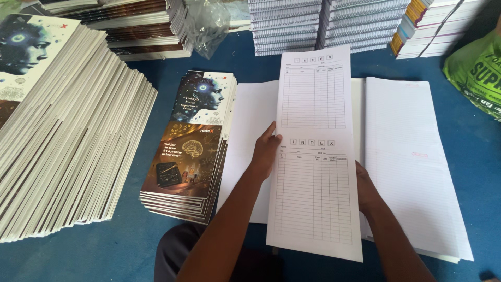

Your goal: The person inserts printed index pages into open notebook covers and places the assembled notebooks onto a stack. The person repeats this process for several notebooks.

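A tall white sheet printed with two ruled tables is held upright-facing in front of me. My left hand grips its left edge near the middle. My right hand holds its right edge lower down, mostly hidden behind the sheet. Beneath the sheet lie white paper stacks: a plain one on the left and a lined one on the right. A pile of colourful printed covers sits just left of my left hand.
A big slanting stack of bound pages fills the left. More stacks of books line the far edge of the blue surface. A clear plastic bag lies at the back, a green bag at the right.
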